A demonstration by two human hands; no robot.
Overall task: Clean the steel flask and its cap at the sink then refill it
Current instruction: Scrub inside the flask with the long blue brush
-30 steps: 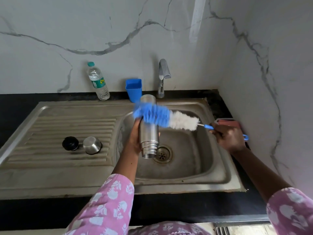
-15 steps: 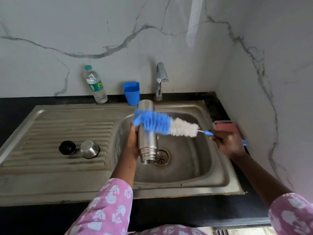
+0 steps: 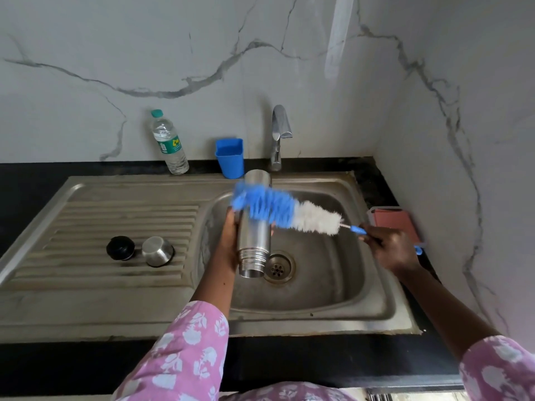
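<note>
Above the sink bowl (image 3: 333, 279), gripping a steel flask (image 3: 254, 238) round its middle with the left hand (image 3: 229, 241), ribbed end lowest near the drain (image 3: 278, 267), and sweeping a blue and white bottle brush (image 3: 278, 210) across its outside, handle clenched in the right hand (image 3: 390, 248). Seemingly mid-wash: yet to clean the steel cap (image 3: 157, 251) and black stopper (image 3: 120, 248) lying side by side on the draining board (image 3: 115, 211), then to rinse and refill, with no water running from the tap (image 3: 279, 134). Cannot read the green label (image 3: 170, 145) on the plastic water bottle (image 3: 165, 130).
</note>
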